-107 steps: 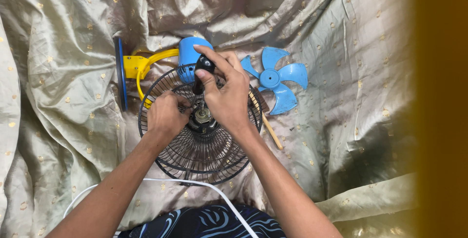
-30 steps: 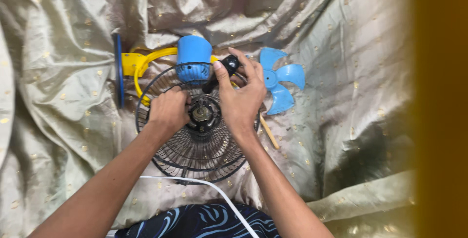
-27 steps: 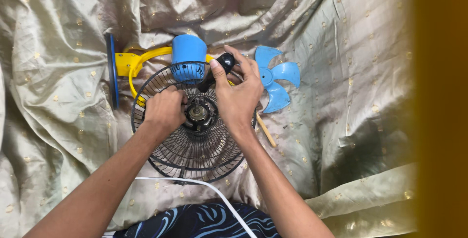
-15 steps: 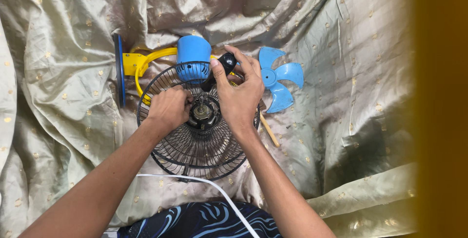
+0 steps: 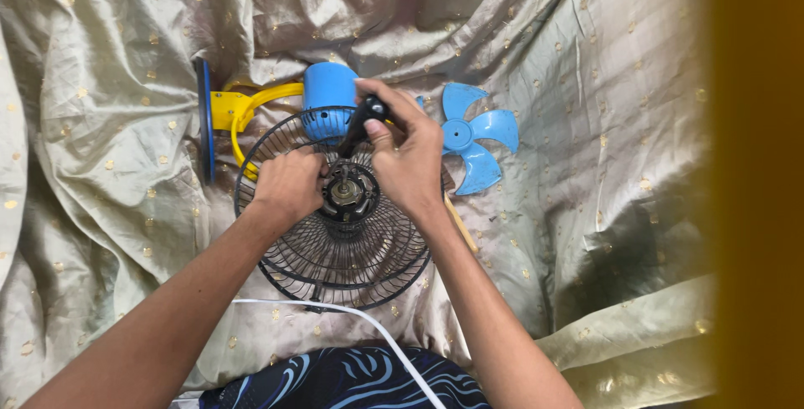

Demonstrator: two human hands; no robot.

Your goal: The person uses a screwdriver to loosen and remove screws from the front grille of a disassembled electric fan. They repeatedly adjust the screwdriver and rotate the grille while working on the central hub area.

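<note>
Hands are working at the one black fan guard [image 5: 335,250]: right hand [image 5: 410,166], closed on a screwdriver [image 5: 358,123], has swung its handle leftward; left hand [image 5: 289,187] is still gripping the hub [image 5: 346,194]. One loose blue blade [image 5: 471,134] is lying beside.

This is looking like a room in a home, not a workshop. A shiny cloth with little gold dots [image 5: 586,124], like a bedsheet, is lying crumpled under a small fan's black wire cage [image 5: 335,250]. A loose blue fan blade [image 5: 473,134] is sitting just right of the cage on the cloth.
</note>
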